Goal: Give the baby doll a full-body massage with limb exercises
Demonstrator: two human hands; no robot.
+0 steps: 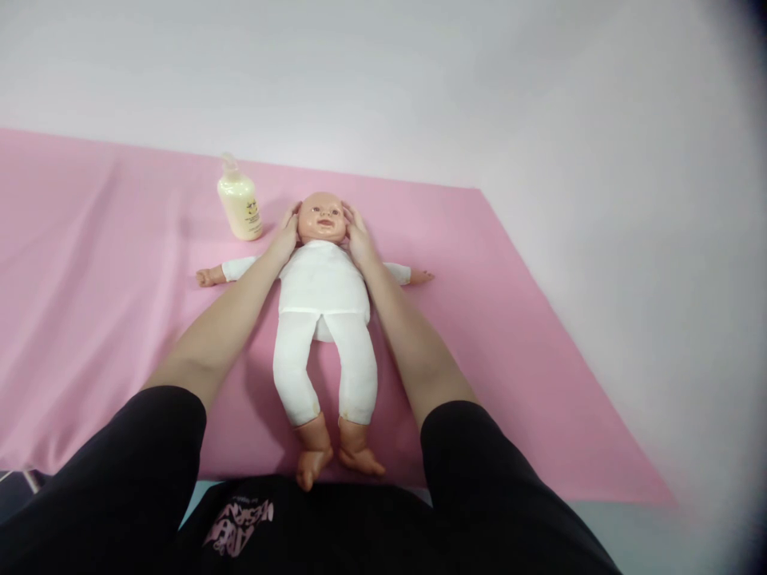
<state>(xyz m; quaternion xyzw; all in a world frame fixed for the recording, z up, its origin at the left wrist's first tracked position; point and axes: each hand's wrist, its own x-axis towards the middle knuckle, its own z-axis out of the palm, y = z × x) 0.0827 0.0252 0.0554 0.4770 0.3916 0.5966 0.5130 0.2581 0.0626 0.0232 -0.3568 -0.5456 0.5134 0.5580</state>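
Note:
A baby doll point(324, 279) in white cloth lies on its back, head at the far end and feet towards me. Its arms stretch out to both sides. My left hand point(288, 231) is pressed along the left side of the doll's head, and my right hand point(358, 232) cups the right side. Between them they hold the head, with the fingers partly hidden behind it. Just left of my left hand stands a pump bottle point(240, 206) of pale yellow liquid.
A pink sheet point(479, 343) covers the table, wrinkled on the left. Its right edge slants down towards me. A pale wall point(383, 88) rises behind the table. The doll's feet reach the near edge, close to my black shirt point(335, 527).

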